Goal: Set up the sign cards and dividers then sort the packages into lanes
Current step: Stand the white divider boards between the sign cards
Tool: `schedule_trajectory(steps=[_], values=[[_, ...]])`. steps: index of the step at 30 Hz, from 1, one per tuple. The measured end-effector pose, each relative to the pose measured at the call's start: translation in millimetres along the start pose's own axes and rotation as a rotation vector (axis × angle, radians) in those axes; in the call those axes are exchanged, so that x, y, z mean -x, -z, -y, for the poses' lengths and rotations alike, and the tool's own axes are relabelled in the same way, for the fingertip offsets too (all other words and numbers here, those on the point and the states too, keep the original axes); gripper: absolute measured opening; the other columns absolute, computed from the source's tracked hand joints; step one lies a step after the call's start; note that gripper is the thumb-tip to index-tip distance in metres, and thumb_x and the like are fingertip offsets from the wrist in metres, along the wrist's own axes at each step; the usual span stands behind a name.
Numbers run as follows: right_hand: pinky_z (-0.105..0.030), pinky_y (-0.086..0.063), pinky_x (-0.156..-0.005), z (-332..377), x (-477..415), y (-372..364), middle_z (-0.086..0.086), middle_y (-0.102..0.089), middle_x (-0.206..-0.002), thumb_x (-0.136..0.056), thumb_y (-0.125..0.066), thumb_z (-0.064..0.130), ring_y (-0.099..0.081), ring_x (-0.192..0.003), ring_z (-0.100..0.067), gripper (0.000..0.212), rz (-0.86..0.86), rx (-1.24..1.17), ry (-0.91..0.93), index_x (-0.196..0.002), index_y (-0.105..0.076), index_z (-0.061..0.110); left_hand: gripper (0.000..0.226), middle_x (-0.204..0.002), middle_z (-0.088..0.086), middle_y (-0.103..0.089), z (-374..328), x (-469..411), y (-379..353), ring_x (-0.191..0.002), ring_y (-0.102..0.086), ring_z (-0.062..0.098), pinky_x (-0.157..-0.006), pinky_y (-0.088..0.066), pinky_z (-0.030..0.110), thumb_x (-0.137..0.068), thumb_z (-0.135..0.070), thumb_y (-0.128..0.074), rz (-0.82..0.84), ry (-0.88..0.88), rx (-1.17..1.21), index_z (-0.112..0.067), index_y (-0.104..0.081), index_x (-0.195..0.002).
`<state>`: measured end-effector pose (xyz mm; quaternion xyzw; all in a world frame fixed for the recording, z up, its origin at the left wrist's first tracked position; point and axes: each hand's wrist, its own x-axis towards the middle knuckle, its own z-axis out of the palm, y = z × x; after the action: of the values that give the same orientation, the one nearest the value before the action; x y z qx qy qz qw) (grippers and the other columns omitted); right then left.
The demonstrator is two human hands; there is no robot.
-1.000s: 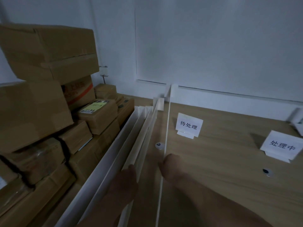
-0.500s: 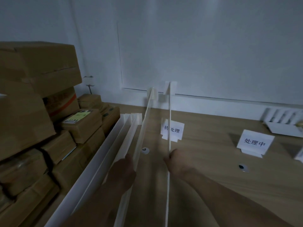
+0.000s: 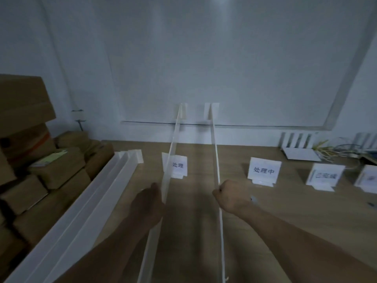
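Curling into a fist, the fingers (image 3: 220, 194) of the right hand (image 3: 230, 196) grip the top edge of the right divider (image 3: 215, 160). The left hand (image 3: 150, 203) clasps the left divider (image 3: 167, 176); its fingers are too dim to make out. Both arms reach forward over the wooden counter (image 3: 285, 217). Beyond stand white sign cards (image 3: 264, 170); spare dividers (image 3: 91, 201) and cardboard boxes (image 3: 40, 160) lie left, a white wall (image 3: 204, 58) behind.

— Second sign card (image 3: 264, 170) is our mark on the table (image 3: 285, 211). What's left of it?
— Right divider (image 3: 215, 160) just left, then the left divider (image 3: 169, 170), with the first sign card (image 3: 180, 165) partly behind that.
— Further left?
— Spare dividers (image 3: 91, 201), then stacked packages (image 3: 40, 170). Two more cards (image 3: 325, 176) right of it, router (image 3: 299, 154) behind.
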<state>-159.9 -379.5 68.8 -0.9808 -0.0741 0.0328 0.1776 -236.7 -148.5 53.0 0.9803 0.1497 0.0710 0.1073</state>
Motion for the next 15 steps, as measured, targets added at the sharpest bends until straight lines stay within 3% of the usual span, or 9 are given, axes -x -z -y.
schedule_trajectory(steps=[4,7,12,15], values=[[-0.024,-0.039,-0.066,-68,14,34,-0.011,-0.069,-0.088,-0.093,-0.055,0.037,-0.065,-0.089,-0.029,0.028,-0.040,-0.024,-0.042,-0.074,-0.060,0.016,0.040,-0.119,0.007,-0.065,-64,19,-1,-0.106,-0.067,0.025,-0.085,-0.059,0.038,-0.093,-0.022,-0.059,-0.001,0.003,0.058,-0.013,-0.047,-0.129],[-0.026,-0.038,-0.064,-114,23,59,-0.004,-0.057,-0.069,-0.092,-0.056,0.034,-0.060,-0.079,-0.027,0.035,-0.033,-0.064,-0.078,-0.063,-0.055,0.014,0.038,-0.120,0.011,-0.063,-110,29,-3,-0.109,-0.063,0.029,-0.082,-0.053,0.035,-0.092,-0.019,-0.055,0.004,-0.031,0.092,-0.010,-0.046,-0.127],[-0.025,-0.033,-0.050,-177,37,97,-0.002,-0.059,-0.071,-0.095,-0.053,0.034,-0.054,-0.063,-0.013,0.032,-0.031,-0.056,-0.130,-0.068,-0.057,0.017,0.025,-0.110,0.009,-0.063,-180,37,-6,-0.100,-0.063,0.027,-0.070,-0.045,0.032,-0.092,-0.014,-0.056,0.028,-0.099,0.115,-0.008,-0.047,-0.114],[-0.026,-0.040,-0.060,-207,46,115,-0.002,-0.059,-0.070,-0.094,-0.054,0.036,-0.061,-0.074,-0.022,0.036,-0.064,-0.041,-0.170,-0.064,-0.056,0.017,0.019,-0.104,0.006,-0.064,-211,35,-11,-0.088,-0.060,0.023,-0.068,-0.044,0.031,-0.090,-0.013,-0.058,0.012,-0.159,0.158,-0.012,-0.047,-0.105]])
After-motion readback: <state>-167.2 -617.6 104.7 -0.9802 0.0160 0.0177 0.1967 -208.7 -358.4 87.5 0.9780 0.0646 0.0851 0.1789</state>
